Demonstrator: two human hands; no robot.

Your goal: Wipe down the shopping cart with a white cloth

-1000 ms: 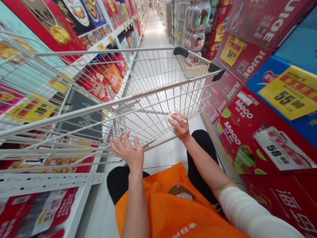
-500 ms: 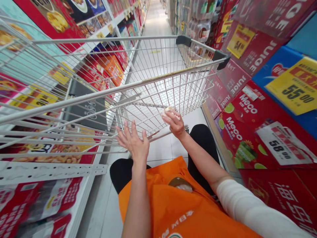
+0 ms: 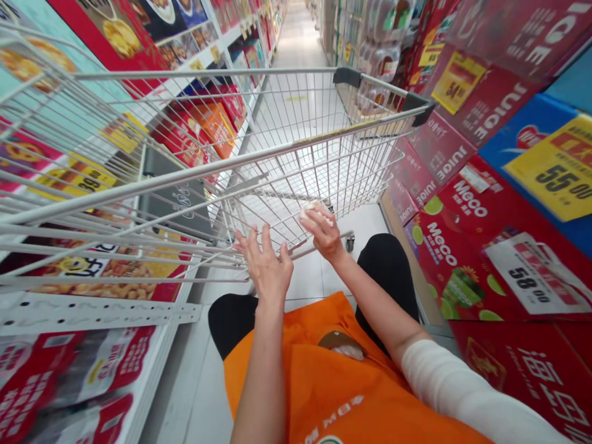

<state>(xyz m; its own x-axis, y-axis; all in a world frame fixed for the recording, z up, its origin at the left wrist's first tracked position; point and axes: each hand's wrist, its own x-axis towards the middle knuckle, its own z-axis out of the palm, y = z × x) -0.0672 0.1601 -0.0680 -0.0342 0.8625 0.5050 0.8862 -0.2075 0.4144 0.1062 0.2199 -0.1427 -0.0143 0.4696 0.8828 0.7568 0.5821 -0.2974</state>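
Apron [image 3: 319,364] cloth, orange, covers the lap; its gaping top shows something brown and whitish [image 3: 342,343], too little to identify. The left hand [image 3: 269,266] has its grip spread beside the lower wires of the shopping cart [image 3: 296,146]; contact there I cannot tell. The right hand [image 3: 324,231] pinches a white wad [image 3: 308,213] at the cart's side wires. The wad looks light, soft and squashable, best bunched under the fingertips; the cart should be stiff, best steadied by its top rail. Red Meco cartons [image 3: 446,237] hide their contents; farther off, clear-wrapped packs hold bottles [image 3: 382,65].
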